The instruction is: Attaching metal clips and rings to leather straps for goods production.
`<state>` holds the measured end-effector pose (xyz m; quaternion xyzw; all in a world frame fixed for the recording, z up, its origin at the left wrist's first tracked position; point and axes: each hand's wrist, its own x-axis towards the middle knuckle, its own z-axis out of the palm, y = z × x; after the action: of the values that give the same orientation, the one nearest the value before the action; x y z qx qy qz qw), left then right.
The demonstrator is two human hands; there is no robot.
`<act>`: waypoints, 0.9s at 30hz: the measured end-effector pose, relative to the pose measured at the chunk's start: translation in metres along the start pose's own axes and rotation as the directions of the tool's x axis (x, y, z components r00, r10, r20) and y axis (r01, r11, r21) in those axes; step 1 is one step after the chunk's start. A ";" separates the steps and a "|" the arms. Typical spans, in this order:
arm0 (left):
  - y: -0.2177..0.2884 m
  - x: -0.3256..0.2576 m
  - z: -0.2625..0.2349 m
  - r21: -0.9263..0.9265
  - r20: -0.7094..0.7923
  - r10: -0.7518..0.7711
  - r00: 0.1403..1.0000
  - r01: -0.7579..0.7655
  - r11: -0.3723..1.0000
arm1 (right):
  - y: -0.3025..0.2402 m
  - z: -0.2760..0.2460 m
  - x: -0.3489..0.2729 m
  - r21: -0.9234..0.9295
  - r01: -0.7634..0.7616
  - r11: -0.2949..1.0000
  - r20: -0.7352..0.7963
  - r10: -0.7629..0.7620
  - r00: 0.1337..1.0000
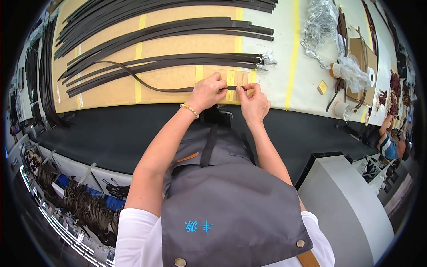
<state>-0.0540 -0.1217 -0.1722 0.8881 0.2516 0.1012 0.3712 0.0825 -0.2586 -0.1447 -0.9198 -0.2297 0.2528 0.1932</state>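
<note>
Near the table's front edge, a long dark strap (167,90) runs between my two hands, its tail curving back to the left over other straps. My left hand (207,92), with a beaded bracelet at the wrist, is closed around the strap. My right hand (254,103) pinches the strap's end between thumb and fingers. Just beyond my hands lies a small group of dark straps (169,59), with metal rings and clear plastic wrap (268,58) at their right ends. Farther back, another bundle of straps (187,32) is laid out lengthwise.
Yellow tape strips (290,75) cross the worktable (276,95). To the right are a plastic bag (319,21) with metal chain, a yellow block (322,87) and a spool (341,71) under crumpled plastic. A grey cabinet (344,196) stands behind right; another person (388,141) is at far right.
</note>
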 end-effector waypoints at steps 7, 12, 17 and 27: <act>-0.003 0.002 0.004 -0.008 -0.002 -0.009 1.000 0.009 1.000 | 0.004 0.011 0.002 -0.027 0.039 0.999 -0.068 -0.041 0.997; -0.004 0.004 0.008 -0.010 -0.001 -0.016 1.000 0.016 1.000 | 0.008 0.015 0.004 0.004 0.080 0.997 -0.135 -0.078 0.988; -0.003 0.003 0.008 0.000 0.012 -0.029 0.999 0.029 1.000 | 0.009 0.017 0.004 0.031 0.069 0.997 -0.139 -0.065 0.988; -0.001 0.004 0.008 0.019 0.015 -0.015 1.000 0.015 1.000 | 0.008 0.014 0.004 0.040 0.056 0.998 -0.126 -0.051 0.991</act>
<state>-0.0483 -0.1238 -0.1788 0.8903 0.2562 0.0893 0.3656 0.0806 -0.2596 -0.1617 -0.9229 -0.2361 0.1946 0.2337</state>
